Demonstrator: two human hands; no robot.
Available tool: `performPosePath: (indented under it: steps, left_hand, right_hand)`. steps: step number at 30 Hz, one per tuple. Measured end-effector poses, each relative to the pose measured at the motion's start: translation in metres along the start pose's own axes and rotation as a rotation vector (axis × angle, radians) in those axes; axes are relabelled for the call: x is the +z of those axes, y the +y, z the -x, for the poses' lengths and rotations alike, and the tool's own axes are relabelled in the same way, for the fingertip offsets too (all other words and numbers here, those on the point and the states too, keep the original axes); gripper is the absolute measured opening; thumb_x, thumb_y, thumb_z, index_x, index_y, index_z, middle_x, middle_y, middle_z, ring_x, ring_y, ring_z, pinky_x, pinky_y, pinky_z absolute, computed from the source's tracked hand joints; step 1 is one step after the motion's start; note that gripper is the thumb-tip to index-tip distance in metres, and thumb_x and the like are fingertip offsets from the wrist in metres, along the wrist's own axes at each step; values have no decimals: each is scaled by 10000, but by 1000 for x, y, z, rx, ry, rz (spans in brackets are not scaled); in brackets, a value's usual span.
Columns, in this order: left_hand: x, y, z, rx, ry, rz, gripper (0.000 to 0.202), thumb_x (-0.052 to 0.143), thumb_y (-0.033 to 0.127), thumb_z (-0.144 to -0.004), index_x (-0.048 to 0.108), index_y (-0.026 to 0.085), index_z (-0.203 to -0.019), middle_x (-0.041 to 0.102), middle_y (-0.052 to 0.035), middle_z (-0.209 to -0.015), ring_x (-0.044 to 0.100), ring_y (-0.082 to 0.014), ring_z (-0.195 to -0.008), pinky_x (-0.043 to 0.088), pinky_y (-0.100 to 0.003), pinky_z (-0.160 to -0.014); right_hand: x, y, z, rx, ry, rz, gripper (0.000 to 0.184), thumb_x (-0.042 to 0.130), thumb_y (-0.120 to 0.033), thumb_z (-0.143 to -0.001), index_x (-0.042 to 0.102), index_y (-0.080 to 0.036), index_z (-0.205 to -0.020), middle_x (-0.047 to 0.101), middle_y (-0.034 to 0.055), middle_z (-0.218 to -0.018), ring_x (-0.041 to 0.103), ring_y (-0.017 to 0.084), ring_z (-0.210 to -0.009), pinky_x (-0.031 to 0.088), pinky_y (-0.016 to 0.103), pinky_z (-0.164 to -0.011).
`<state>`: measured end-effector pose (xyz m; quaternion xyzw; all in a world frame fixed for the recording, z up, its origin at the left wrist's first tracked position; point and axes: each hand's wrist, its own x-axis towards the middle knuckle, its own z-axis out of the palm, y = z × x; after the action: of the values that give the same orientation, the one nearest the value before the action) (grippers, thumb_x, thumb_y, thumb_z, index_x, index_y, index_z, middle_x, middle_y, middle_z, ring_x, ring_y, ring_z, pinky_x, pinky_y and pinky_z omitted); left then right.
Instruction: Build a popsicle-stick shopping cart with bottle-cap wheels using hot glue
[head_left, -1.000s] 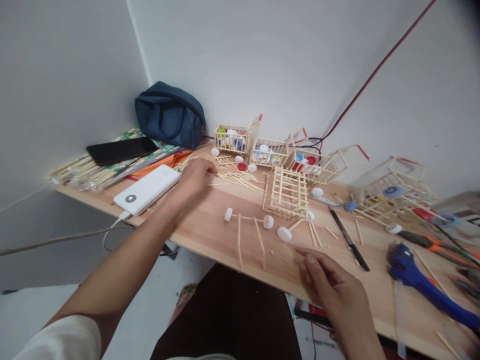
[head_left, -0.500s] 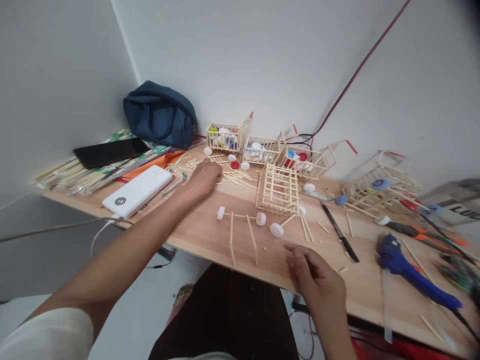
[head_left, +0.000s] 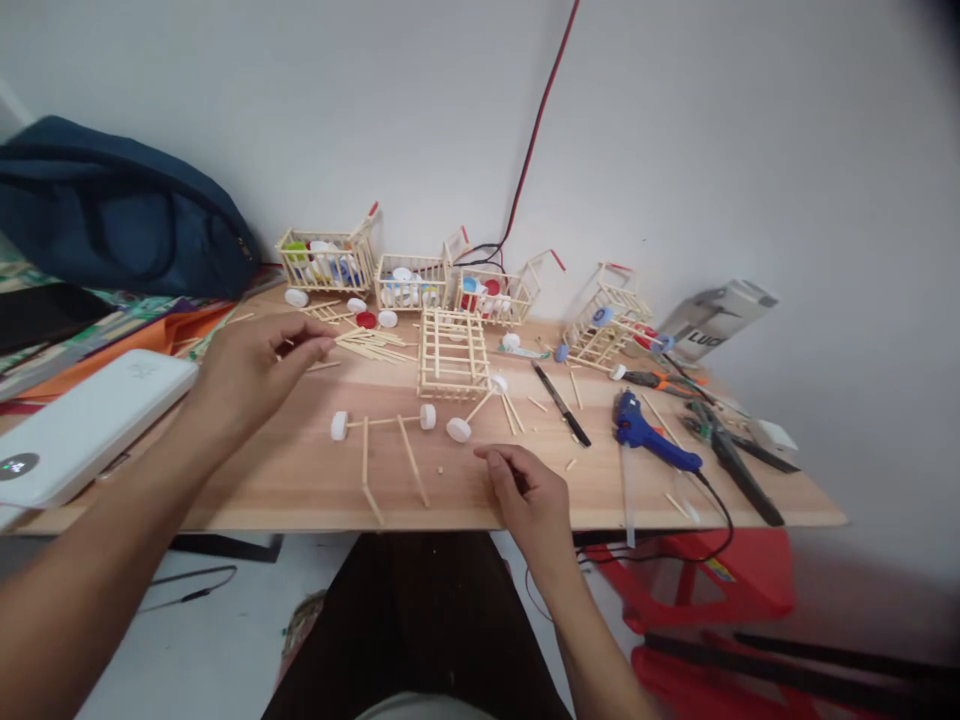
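- Reaching over the left side of the table (head_left: 255, 490) in the head view, the left hand (head_left: 255, 365) is being held just beside the loose sticks (head_left: 375, 345), its thumb and fingertips drawn near each other; whether a stick is being pinched cannot be told.
- The right hand (head_left: 525, 490) is being held right of the middle, by the near edge, loosely curled with thumb beside forefinger; whether anything is being pinched cannot be told.
- A wheeled axle (head_left: 375, 422), with two long sticks running toward the near edge, is being supported by the table between the hands.
- A second axle (head_left: 478, 406) is being kept just beyond the right hand, slanted, near the stick frame (head_left: 454, 355) in the middle.
- Three stick carts (head_left: 326, 262) are being filled out by coloured caps at the far side.
- A pen (head_left: 561, 403) and a blue glue gun (head_left: 654, 437) are being kept on the right, a white power bank (head_left: 97, 425) on the left.
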<state>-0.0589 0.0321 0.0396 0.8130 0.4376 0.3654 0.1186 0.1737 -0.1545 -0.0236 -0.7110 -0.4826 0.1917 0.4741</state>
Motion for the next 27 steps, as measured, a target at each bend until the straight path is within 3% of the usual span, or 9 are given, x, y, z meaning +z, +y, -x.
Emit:
performPosePath:
  steps: [5,9,16,21,27]
  left_hand:
    - [-4,44,38,28,-149,123,200,519,408,-837,664,270,-836,711,17,-827,622,-187,-737,438,-299,-637]
    - [1,61,61,100,-185,182,163,541,388,-849,675,295,-845,700,16,-801,617,-184,-727,452,-299,-634]
    - [13,77,81,166,-229,227,111,559,306,-873,666,275,-875,683,20,-810,601,-161,-761,447,-269,-674]
    - [16,83,88,133,-251,235,124,552,262,-884,666,230,-845,680,4,-770,596,-152,-753,453,-275,-720]
    - [17,75,91,84,-222,178,116,564,232,-891,665,214,-839,691,1,-794,581,-151,-783,445,-277,-763]
  right_hand:
    - [-2,-8,-1,-22,4,-42,283,510,-382,-896,715,-192,-939,669,27,-866,462,98,-590,396,228,-570]
    - [-2,-18,0,-41,11,-91,260,538,-368,-868,709,-200,-967,663,26,-882,437,92,-572,386,225,-547]
    - [0,-33,1,-41,-106,-191,240,609,-351,-822,712,-222,-997,686,11,-888,500,96,-605,377,211,-523]
    - [2,-35,2,-79,-144,-111,222,597,-342,-828,720,-211,-959,696,22,-947,436,80,-533,374,227,-521]
    - [11,-33,-4,-125,-222,-19,220,601,-359,-825,716,-202,-929,648,3,-778,406,84,-510,350,229,-497]
